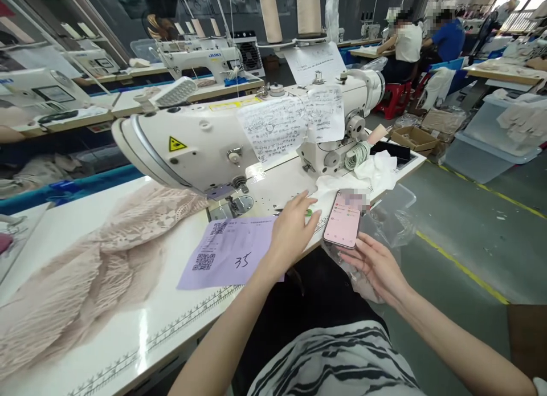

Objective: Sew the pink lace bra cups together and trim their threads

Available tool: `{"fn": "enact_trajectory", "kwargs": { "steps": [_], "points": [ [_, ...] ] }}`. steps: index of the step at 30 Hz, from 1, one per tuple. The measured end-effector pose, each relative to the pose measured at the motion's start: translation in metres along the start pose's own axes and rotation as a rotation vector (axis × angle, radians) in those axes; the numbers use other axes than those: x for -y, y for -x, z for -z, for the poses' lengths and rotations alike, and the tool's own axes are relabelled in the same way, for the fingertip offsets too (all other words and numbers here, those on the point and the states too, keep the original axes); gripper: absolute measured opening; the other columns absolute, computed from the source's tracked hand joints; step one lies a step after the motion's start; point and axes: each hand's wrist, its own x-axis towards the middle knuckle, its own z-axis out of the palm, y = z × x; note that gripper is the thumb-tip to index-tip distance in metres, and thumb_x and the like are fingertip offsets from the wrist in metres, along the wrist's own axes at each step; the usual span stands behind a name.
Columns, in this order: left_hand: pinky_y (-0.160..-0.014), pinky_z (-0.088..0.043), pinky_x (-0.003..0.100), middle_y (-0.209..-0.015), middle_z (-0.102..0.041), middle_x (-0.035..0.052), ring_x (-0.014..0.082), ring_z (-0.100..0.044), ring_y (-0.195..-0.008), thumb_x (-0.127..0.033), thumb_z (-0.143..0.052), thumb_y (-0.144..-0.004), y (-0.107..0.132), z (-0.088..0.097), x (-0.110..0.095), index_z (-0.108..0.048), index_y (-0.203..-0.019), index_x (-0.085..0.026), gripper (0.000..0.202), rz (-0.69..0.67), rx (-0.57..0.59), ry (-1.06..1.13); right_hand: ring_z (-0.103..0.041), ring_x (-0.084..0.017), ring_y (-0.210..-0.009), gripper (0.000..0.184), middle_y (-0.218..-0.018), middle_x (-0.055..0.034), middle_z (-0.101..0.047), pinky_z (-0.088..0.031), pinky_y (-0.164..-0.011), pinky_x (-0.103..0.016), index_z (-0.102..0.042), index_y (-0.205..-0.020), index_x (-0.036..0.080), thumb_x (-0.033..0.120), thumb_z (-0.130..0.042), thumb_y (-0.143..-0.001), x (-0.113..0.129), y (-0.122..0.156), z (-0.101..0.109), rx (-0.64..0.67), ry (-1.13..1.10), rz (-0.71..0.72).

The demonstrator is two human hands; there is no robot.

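My right hand (376, 262) holds a smartphone (343, 220) by its lower end, thumb at the edge and fingers beneath. Its lit pink screen faces up. With fingers spread, my left hand (294, 222) rests over the table near a small green-handled tool (308, 212), mostly hidden. A purple paper slip (231, 250) with QR codes and a handwritten 35 lies beside the left wrist. Behind it stands a white sewing machine (213, 139), handwritten sheets (277, 125) stuck on its arm. Pale pink lace fabric (94, 265) lies on the table at left.
White cloth scraps (376, 171) and a coil of pale green cord (358, 155) lie by the machine's right end. A printed ruler (171, 327) runs along the front table edge (141, 379). Plastic bins (491, 139) stand on the floor at right. Two people (405, 45) sit farther back.
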Motion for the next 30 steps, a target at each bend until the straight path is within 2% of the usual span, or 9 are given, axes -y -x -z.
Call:
{"fn": "enact_trajectory", "kwargs": {
  "steps": [3,6,11,14,17,21,26,28,30],
  "points": [
    [-0.105,-0.039,0.045,-0.142,-0.051,0.0117,0.0299,-0.046,-0.130,-0.028,-0.045,-0.094,-0.038,-0.009,0.000,-0.063,-0.119,-0.016,0.034,-0.073,0.024,-0.196,-0.066,-0.022,-0.109,0.039,-0.126,-0.0099,-0.064,-0.058,-0.091,-0.034,-0.055,-0.122,0.019,0.029,-0.066,-0.086,0.000,-0.014,-0.005,-0.021,-0.024,0.038],
    [-0.101,-0.040,0.047,-0.130,-0.061,0.0144,0.0322,-0.053,-0.122,-0.027,-0.046,-0.092,-0.060,-0.020,0.001,-0.065,-0.117,-0.013,0.035,-0.114,0.125,-0.275,-0.068,-0.023,-0.105,0.038,-0.122,-0.0083,-0.065,-0.059,-0.089,-0.037,-0.052,-0.120,0.021,0.031,-0.066,-0.086,0.003,-0.027,-0.008,-0.028,-0.004,0.073],
    [-0.099,-0.040,0.047,-0.118,-0.068,0.0125,0.0304,-0.059,-0.114,-0.023,-0.045,-0.091,-0.072,-0.032,0.001,-0.067,-0.112,-0.015,0.032,-0.124,0.169,-0.254,-0.072,-0.018,-0.088,0.021,-0.093,-0.0053,-0.071,-0.059,-0.089,-0.033,-0.060,-0.103,0.017,0.026,-0.067,-0.085,0.016,-0.043,-0.007,-0.021,0.070,0.055],
    [-0.101,-0.038,0.047,-0.121,-0.066,0.0129,0.0296,-0.058,-0.115,-0.021,-0.044,-0.091,-0.065,-0.030,-0.005,-0.064,-0.118,-0.014,0.034,-0.105,0.136,-0.224,-0.069,-0.019,-0.099,0.025,-0.102,-0.0062,-0.070,-0.055,-0.098,-0.032,-0.063,-0.104,0.017,0.020,-0.071,-0.080,0.027,-0.045,-0.007,0.035,0.093,0.035],
    [-0.105,-0.036,0.041,-0.127,-0.064,0.0081,0.0251,-0.055,-0.120,-0.023,-0.046,-0.093,-0.039,-0.023,-0.010,-0.061,-0.123,-0.018,0.034,-0.105,0.088,-0.197,-0.066,-0.022,-0.108,0.023,-0.103,-0.0060,-0.070,-0.051,-0.104,-0.031,-0.065,-0.090,0.016,0.009,-0.073,-0.070,0.040,-0.048,-0.013,0.013,0.103,0.052],
    [-0.108,-0.035,0.037,-0.133,-0.059,0.0082,0.0230,-0.051,-0.126,-0.034,-0.048,-0.095,0.026,-0.007,0.000,-0.059,-0.126,-0.018,0.037,-0.191,0.032,-0.087,-0.064,-0.025,-0.112,0.018,-0.095,-0.0082,-0.072,-0.054,-0.100,-0.031,-0.062,-0.077,0.018,0.006,-0.071,-0.066,0.053,-0.058,-0.021,-0.079,0.149,0.015],
    [-0.118,-0.022,0.047,-0.151,-0.038,0.0152,0.0290,-0.029,-0.144,-0.059,-0.054,-0.087,0.113,0.016,0.046,-0.040,-0.144,-0.015,0.073,-0.030,0.005,-0.293,-0.064,-0.025,-0.112,0.034,-0.118,-0.0123,-0.067,-0.060,-0.090,-0.029,-0.062,-0.097,0.021,0.013,-0.074,-0.067,0.063,-0.058,-0.019,-0.158,0.210,-0.052],
    [-0.119,-0.021,0.050,-0.153,-0.032,0.0184,0.0305,-0.026,-0.144,-0.055,-0.058,-0.086,0.134,0.020,0.067,-0.034,-0.147,-0.011,0.079,0.019,-0.032,-0.409,-0.063,-0.025,-0.115,0.038,-0.121,-0.0137,-0.065,-0.059,-0.090,-0.026,-0.061,-0.100,0.019,0.012,-0.075,-0.066,0.067,-0.053,-0.019,-0.168,0.209,-0.018],
    [-0.119,-0.024,0.048,-0.152,-0.033,0.0176,0.0289,-0.028,-0.143,-0.044,-0.056,-0.090,0.146,0.020,0.083,-0.033,-0.148,-0.011,0.071,0.039,-0.081,-0.483,-0.063,-0.025,-0.114,0.038,-0.121,-0.0164,-0.064,-0.058,-0.091,-0.025,-0.060,-0.101,0.018,0.010,-0.074,-0.066,0.069,-0.049,-0.024,-0.189,0.207,0.015]
  ]
}}
